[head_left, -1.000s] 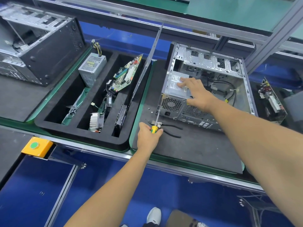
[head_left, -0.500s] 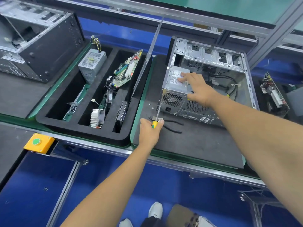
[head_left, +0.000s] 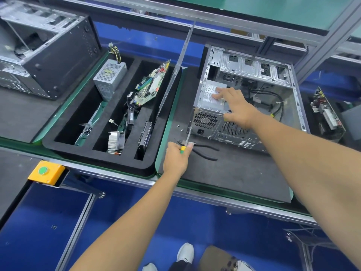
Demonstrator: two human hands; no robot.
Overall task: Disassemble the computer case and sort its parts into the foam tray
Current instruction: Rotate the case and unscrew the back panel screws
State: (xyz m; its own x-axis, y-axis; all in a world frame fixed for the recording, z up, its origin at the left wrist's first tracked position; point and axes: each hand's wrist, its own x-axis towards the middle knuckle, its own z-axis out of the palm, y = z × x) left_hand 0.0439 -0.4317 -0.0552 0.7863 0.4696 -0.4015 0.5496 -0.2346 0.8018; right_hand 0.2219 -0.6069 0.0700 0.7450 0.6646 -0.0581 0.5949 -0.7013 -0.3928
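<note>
The black foam tray [head_left: 97,161] lies at the left on the bench and holds a grey power supply box [head_left: 109,79], a green circuit board [head_left: 150,85] and a finned metal heatsink [head_left: 116,141]. The left hand [head_left: 176,159] grips a yellow-handled screwdriver [head_left: 186,140], its tip at the near left corner of the open silver computer case [head_left: 250,98]. The right hand [head_left: 236,106] rests with straight fingers on the power supply inside the case.

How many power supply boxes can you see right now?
2: one power supply stands in the foam tray's left slot; another power supply sits inside the open case, under the right hand.
</note>
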